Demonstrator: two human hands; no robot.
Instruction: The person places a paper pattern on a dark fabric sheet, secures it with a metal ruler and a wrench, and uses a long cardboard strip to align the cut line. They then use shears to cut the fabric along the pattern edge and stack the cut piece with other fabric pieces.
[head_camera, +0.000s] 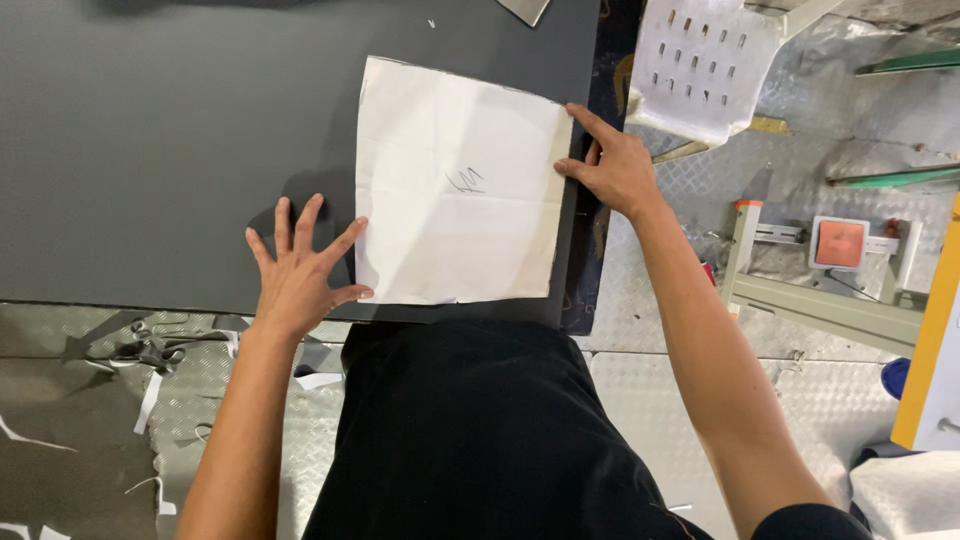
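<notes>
While I watch from the head camera, looking straight down, I see 2 bare hands pressing on a square white paper sheet (458, 185) that lies flat on a large dark grey sheet (170, 150) spread over a work surface. The paper sits near the right and near edges of the grey sheet, slightly rotated, with a small pencil scribble near its middle.

The left hand (298, 275) lies flat with its fingers spread wide, gripping nothing; its thumb touches the paper's lower left corner while the palm rests on the grey sheet. The right hand (612, 165) rests at the paper's right edge, its fingers loosely extended, the index fingertip on the upper right corner; it holds nothing either.

As far as I can judge, the paper is laid out and being steadied, and no outline or cut shows on the grey sheet around it.

Scissors (150, 352) lie on the patterned metal floor at lower left among pale paper scraps (148, 400). A white plastic chair (700, 65) stands at upper right.

My view of the surface's near edge is blocked by the person's black clothing (470, 440), and the grey sheet runs out of frame at top and left.
</notes>
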